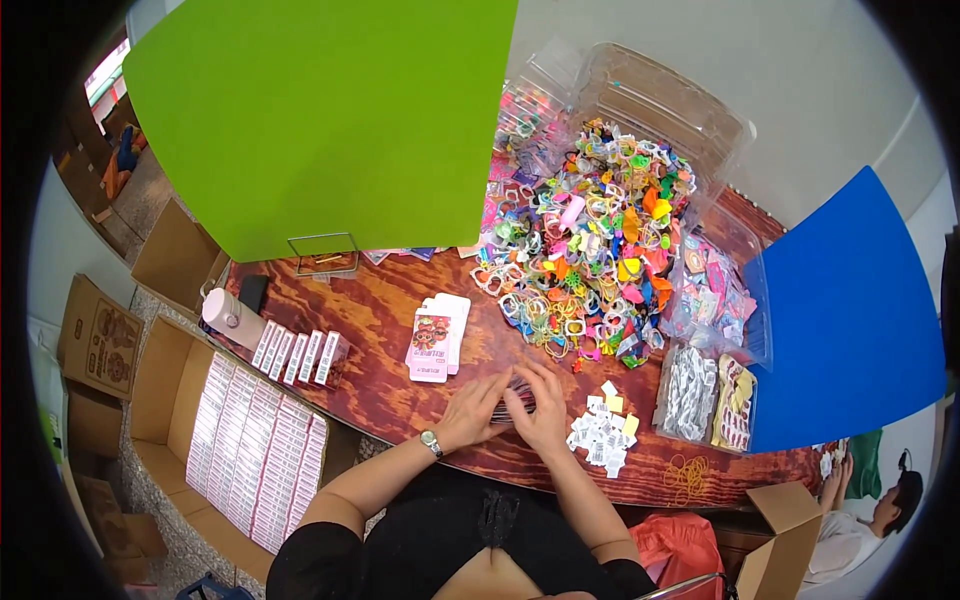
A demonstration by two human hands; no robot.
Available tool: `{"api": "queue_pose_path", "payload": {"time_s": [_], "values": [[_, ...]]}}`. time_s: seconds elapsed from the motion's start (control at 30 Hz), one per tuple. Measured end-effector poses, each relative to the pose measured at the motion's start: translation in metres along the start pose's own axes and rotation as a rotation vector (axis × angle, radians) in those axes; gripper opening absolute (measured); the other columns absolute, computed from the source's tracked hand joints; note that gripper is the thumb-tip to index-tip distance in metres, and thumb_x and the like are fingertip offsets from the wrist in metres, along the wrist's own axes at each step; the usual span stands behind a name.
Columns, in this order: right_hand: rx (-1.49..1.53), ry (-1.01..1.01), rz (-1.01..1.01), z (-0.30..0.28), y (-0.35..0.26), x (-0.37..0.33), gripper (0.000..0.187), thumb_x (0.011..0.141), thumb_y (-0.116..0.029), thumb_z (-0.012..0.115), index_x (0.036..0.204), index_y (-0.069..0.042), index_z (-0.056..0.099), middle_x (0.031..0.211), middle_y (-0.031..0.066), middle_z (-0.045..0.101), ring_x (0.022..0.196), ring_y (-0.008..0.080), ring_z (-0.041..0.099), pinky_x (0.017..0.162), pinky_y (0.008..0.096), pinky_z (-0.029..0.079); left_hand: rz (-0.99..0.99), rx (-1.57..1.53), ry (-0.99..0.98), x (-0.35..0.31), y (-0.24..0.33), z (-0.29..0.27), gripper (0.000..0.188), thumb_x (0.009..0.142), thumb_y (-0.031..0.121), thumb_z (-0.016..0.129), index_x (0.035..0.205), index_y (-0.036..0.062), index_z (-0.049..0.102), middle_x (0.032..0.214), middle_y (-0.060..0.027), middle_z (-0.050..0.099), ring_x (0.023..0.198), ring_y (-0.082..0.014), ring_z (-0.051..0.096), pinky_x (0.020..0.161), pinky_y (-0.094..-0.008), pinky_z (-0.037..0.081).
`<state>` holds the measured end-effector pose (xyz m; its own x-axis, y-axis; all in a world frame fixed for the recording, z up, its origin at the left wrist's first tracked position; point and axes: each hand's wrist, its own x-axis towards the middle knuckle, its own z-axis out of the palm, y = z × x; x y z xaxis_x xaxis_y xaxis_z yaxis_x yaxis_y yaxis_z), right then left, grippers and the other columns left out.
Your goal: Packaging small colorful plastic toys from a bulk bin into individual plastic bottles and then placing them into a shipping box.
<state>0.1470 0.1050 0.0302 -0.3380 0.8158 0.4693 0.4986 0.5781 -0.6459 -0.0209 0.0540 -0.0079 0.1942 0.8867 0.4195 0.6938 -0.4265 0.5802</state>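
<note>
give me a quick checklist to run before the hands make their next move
1. Both hands on the stack: ok, left hand and right hand hold it between them.
2. Stack edges squared: cannot tell, fingers cover much of it.
3. Pink box clear of the hands: ok, lies just beyond them.
4. White tags in a neat pile: not ok, scattered beside the right hand.
5. Rubber bands on the table: ok, in a loose tangle.

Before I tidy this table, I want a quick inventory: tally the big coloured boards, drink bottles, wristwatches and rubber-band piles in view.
Green board: 1
Blue board: 1
Pink bottle: 1
Wristwatch: 1
Rubber-band pile: 1
Total: 5
</note>
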Motion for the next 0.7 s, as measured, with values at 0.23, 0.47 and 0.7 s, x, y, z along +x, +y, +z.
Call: {"api": "queue_pose_path", "payload": {"time_s": [0.23, 0.47, 0.7], "values": [[0.302, 0.136, 0.334, -0.003, 0.012, 0.004, 0.027, 0.096, -0.018, 0.063, 0.117, -0.002, 0.07, 0.113, 0.0164, 0.071, 0.111, 0.0327, 0.064, 0.097, 0.0407, 0.049, -0.024, 0.128, -0.041, 0.015, 0.0, -0.011, 0.114, 0.069, 0.037, 0.088, 0.152, -0.01, 0.026, 0.131, -0.0247, 0.057, 0.114, -0.0399, 0.059, 0.098, -0.0454, 0.048], [0.186, -0.072, 0.315, -0.005, 0.033, 0.001, 0.029, 0.092, -0.015, 0.066, 0.117, -0.002, 0.07, 0.112, 0.0164, 0.07, 0.107, 0.0299, 0.066, 0.097, 0.0402, 0.049, -0.002, 0.185, -0.126, 0.011, -0.016, -0.008, 0.101, 0.076, 0.049, 0.081, 0.148, -0.0071, 0.036, 0.128, -0.022, 0.059, 0.11, -0.0362, 0.061, 0.094, -0.0449, 0.049], [0.095, 0.018, 0.148, 0.004, -0.005, 0.007, 0.034, 0.091, -0.023, 0.069, 0.12, -0.004, 0.068, 0.114, 0.0167, 0.066, 0.119, 0.0345, 0.059, 0.104, 0.0419, 0.045, 0.003, -0.08, -0.128, 0.005, -0.022, 0.005, 0.078, 0.083, 0.03, 0.079, 0.146, 0.002, 0.043, 0.123, -0.0212, 0.062, 0.105, -0.0385, 0.065, 0.086, -0.0441, 0.055]]}}
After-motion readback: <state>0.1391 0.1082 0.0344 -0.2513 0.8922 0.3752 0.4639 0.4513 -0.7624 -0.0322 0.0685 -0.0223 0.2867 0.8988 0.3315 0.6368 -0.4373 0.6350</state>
